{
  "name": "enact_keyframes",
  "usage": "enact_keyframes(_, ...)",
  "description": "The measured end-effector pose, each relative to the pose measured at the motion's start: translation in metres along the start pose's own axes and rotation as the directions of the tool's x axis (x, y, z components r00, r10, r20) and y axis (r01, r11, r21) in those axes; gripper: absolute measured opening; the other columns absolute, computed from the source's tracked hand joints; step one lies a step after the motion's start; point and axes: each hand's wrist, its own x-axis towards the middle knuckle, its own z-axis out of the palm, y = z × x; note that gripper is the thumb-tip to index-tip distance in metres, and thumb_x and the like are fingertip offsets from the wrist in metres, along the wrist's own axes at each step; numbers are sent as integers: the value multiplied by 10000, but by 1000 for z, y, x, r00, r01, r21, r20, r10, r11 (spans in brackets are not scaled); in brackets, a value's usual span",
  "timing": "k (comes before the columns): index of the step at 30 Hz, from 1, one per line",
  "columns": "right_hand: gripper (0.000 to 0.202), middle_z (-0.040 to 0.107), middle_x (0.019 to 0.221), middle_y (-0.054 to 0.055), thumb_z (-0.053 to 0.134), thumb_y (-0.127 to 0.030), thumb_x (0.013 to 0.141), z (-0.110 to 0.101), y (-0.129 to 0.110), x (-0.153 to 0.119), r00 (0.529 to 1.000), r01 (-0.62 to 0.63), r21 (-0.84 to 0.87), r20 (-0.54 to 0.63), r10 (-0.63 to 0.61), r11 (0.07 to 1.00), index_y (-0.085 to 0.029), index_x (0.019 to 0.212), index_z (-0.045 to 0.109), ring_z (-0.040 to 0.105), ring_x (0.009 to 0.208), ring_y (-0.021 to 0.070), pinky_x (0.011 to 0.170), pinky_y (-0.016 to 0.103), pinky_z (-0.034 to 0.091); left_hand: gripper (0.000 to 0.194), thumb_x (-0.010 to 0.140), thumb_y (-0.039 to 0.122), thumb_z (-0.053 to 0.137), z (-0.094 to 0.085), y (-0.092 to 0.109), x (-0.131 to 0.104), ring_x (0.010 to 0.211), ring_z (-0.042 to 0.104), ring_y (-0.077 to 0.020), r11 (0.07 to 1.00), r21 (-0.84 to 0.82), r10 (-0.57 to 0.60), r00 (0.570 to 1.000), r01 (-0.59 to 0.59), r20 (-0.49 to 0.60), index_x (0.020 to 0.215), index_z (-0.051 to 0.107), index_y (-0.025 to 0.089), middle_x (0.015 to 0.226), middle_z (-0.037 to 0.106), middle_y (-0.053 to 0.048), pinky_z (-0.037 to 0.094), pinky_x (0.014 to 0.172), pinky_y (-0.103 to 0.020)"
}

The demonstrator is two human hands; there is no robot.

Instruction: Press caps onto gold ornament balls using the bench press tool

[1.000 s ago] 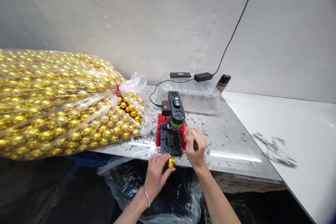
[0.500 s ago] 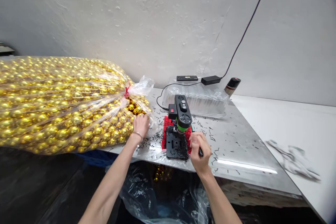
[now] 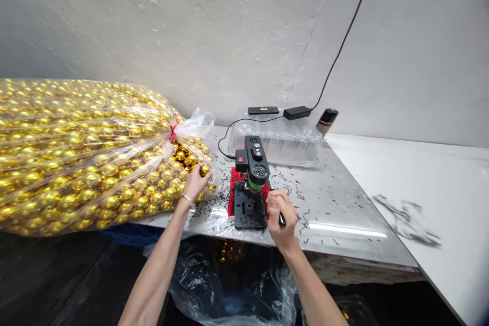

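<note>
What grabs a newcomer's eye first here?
The huge clear bag of gold balls filling the table's left side, where the left hand pinches one gold ball at its open end. Next, the small black bench drill at centre, with the right hand gripping its lever amid scattered black shavings.

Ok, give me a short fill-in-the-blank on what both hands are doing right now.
1. The left hand pinches a single ____ ball at the open end of the clear bag.
2. The right hand grips the black ____ of the small drill press.
3. The drill press's black base sits on a ____ mat.
4. Black shavings lie scattered over the shiny ____ table.

Missing words: gold; lever; red; metal
</note>
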Motion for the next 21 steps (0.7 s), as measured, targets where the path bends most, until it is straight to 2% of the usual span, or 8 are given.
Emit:
enact_keyframes(2,227,481,694,11,386,-52,876,0,0,-1,1000,-4,1,-6,4,1000,-192,708,449,471,645,122,566,266,375,528,761,432,654,-7,-4,-18,755,632,-190,903,-427,-56,998,56,13,1186,581,127,901,657,-76,506,729,-319)
enact_keyframes(4,228,483,689,11,383,-61,878,1,1,-2,1000,-2,12,-21,2,1000,-192,705,455,476,641,126,563,270,378,518,719,414,708,-10,-6,-39,722,624,-149,665,-732,-75,989,148,131,1149,610,143,877,649,-49,513,720,-286)
enact_keyframes(7,249,471,653,6,381,-73,879,2,1,-2,999,1,30,-32,0,1000,-200,673,442,485,647,139,570,282,382,489,671,360,767,-1,-4,-67,686,630,-124,416,-855,-87,949,310,302,1104,632,177,831,646,-19,522,682,-257)
enact_keyframes(9,253,469,644,6,383,-82,879,1,1,0,1000,-3,29,-21,4,1000,-202,664,440,484,644,141,570,285,383,470,648,356,792,15,0,-81,695,643,-125,379,-854,-99,933,357,347,1056,642,179,847,659,-20,528,680,-256)
enact_keyframes(11,251,478,651,10,388,-85,880,-1,0,4,1000,-8,20,-7,8,1000,-200,662,440,483,642,137,568,282,383,469,634,393,800,35,5,-89,701,646,-132,426,-821,-95,921,381,378,1012,650,160,853,676,-33,528,675,-263)
enact_keyframes(14,256,490,666,15,390,-80,882,-4,0,12,1000,-4,-2,15,4,1000,-198,660,433,488,648,128,576,275,384,507,632,448,779,66,12,-93,748,652,-163,595,-737,-43,928,321,370,1019,660,142,868,704,-53,523,701,-286)
enact_keyframes(18,248,491,665,12,388,-80,883,-7,0,18,999,20,-29,40,-19,999,-199,671,436,489,645,122,577,269,384,433,736,410,686,88,17,-90,842,663,-209,851,-526,139,961,7,237,1085,666,154,925,725,-75,512,812,-339)
enact_keyframes(21,242,487,666,10,392,-69,879,-6,2,15,999,21,-28,38,-20,999,-199,679,432,490,654,123,581,267,382,366,778,351,663,91,19,-86,933,656,-246,936,-270,276,948,-228,157,1095,672,167,1004,716,-104,497,882,-385)
